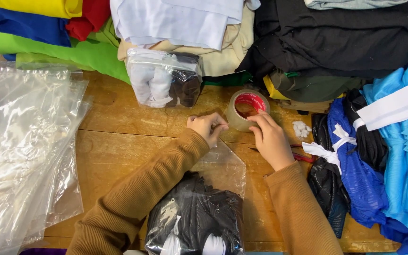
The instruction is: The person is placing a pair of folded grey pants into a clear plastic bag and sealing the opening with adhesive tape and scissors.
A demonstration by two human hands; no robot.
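Right hand (pixel 272 141) steadies tape roll (pixel 247 110) on counter (pixel 128 151), far of bagged black clothes (pixel 194 217). Left hand (pixel 208 126) fingers pinched shut – likely on tape end, too thin to confirm. Best: roll braced, pull straight – avoid twisting.
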